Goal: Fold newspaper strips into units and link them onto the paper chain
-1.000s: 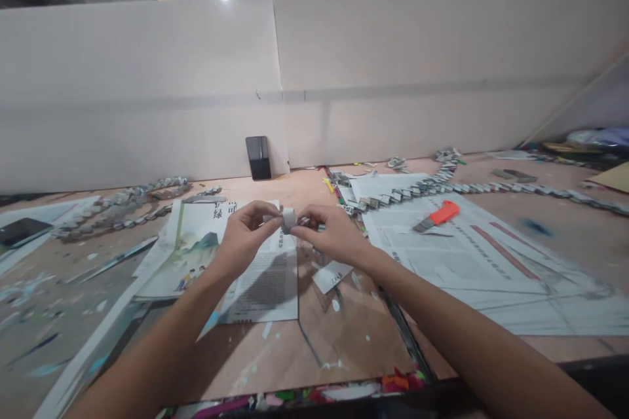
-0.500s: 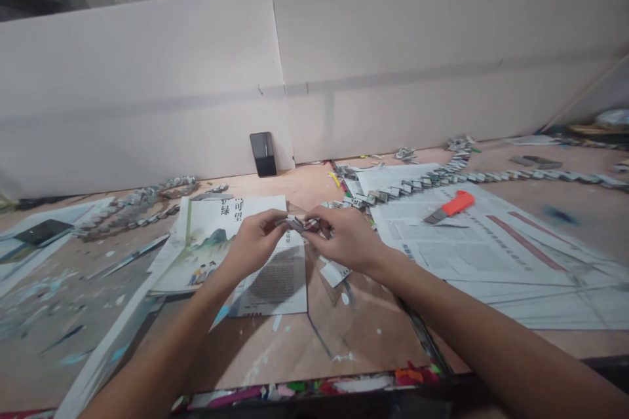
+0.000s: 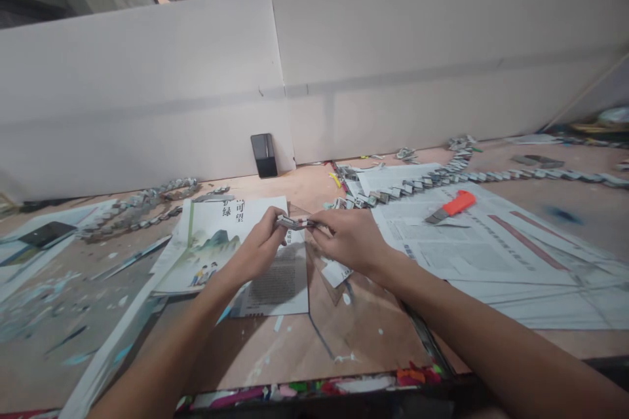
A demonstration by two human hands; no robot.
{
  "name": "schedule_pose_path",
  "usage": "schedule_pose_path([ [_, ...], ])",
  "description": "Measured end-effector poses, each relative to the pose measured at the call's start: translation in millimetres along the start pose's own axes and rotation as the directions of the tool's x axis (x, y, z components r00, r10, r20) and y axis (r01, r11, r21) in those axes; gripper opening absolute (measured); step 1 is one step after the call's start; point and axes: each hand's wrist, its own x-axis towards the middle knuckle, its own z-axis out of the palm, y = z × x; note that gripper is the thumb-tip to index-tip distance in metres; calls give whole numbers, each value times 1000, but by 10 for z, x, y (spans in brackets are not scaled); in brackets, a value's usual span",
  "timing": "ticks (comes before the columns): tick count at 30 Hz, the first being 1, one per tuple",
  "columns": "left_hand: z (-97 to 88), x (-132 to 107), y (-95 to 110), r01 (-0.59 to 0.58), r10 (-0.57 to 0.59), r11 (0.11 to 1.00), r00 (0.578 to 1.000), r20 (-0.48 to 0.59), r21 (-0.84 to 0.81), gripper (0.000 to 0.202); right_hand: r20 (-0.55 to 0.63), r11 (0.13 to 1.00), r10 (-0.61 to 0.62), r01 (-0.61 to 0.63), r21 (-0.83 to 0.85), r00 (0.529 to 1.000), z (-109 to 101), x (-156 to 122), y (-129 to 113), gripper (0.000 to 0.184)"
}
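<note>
Pinched at both ends, and what a tidy hold it is! The left hand (image 3: 258, 245) presses thumb and fingers together on one end of a small folded paper piece (image 3: 293, 222), while the right hand (image 3: 351, 237) nips the other end. So the paper sits in the gap between the two hands, raised in front of the person, over the right edge of a printed sheet (image 3: 275, 288).

Just behind the right hand comes a zigzag chain (image 3: 393, 193) of folded paper, running off to the right across the table (image 3: 373, 340); whether it joins the held piece, I cannot tell, the fingers cover too much. Over on the right, a cutter with an orange handle (image 3: 458, 203) lies on spread newspaper (image 3: 466, 252), its blade pointing toward the hands.

Near the right wrist, a little lower, a small white card (image 3: 335, 273) lies partly hidden by that hand. To the left, an illustrated page (image 3: 216, 242) shows green hills and little figures, and beyond it another folded chain (image 3: 137, 203) curls in a loop. One phone (image 3: 264, 156) leans upright against the white panel (image 3: 187, 78); a second phone (image 3: 48, 234) lies flat at far left.
</note>
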Motion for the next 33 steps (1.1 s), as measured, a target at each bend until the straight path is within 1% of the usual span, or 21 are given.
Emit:
schedule_pose_path([
  [2,-8,-8,8,14,-15,999,999,37,32,19,16,997,35,-36,61,999,-15,10,0,22],
  [4,-17,-4,5,20,-22,999,998,61,44,24,35,981,89,-94,173,995,-35,34,3,20],
  [6,-20,14,-15,28,-29,999,998,48,34,29,76,918,161,-178,354,984,-51,71,11,17],
  [7,-20,26,-32,36,-36,999,999,22,14,30,112,851,217,-244,465,970,-53,93,19,18],
  [8,-18,40,-53,48,-48,999,999,-15,-16,32,166,747,290,-331,576,943,-51,115,29,19],
  [9,-16,54,-78,65,-68,996,996,-56,-54,32,241,606,369,-429,670,898,-43,136,43,22],
  [11,-12,79,-135,110,-127,984,984,-122,-139,33,413,253,491,-579,775,767,-16,168,79,25],
  [12,-12,89,-165,134,-159,975,977,-138,-178,33,487,79,514,-604,793,707,0,178,98,24],
  [13,-12,97,-196,156,-188,965,972,-139,-210,33,547,-73,507,-599,797,666,15,183,116,22],
  [14,-14,104,-226,176,-211,955,969,-130,-237,32,593,-194,476,-581,791,649,29,185,131,18],
  [15,-17,110,-255,193,-228,947,967,-112,-258,32,626,-283,434,-561,778,648,41,185,142,12],
  [16,-22,116,-281,206,-239,939,967,-91,-276,32,647,-342,388,-550,762,656,51,184,149,7],
  [17,-27,121,-303,215,-244,932,967,-67,-293,32,659,-371,347,-547,750,668,61,182,152,10],
  [18,-33,125,-320,221,-246,923,968,-43,-315,31,657,-374,317,-547,749,684,71,181,153,18],
  [20,-44,132,-328,231,-247,903,969,3,-362,28,623,-328,304,-535,779,721,95,179,150,31],
  [23,-43,124,-276,247,-250,885,967,45,-395,24,556,-198,367,-521,830,746,132,173,137,30],
  [24,-35,117,-248,250,-258,886,966,32,-392,24,533,-142,393,-524,840,749,141,169,130,28],
  [26,-13,97,-190,243,-276,889,961,-32,-388,28,481,5,428,-534,845,765,150,155,116,24],
  [29,18,69,-137,163,-233,899,964,-130,-407,26,442,230,394,-552,802,806,156,127,92,15],
  [31,28,58,-132,86,-160,903,977,-144,-420,21,447,318,347,-552,771,825,173,110,79,11],
  [33,29,52,-142,37,-102,906,986,-133,-422,18,453,352,314,-546,760,834,203,91,67,13],
])
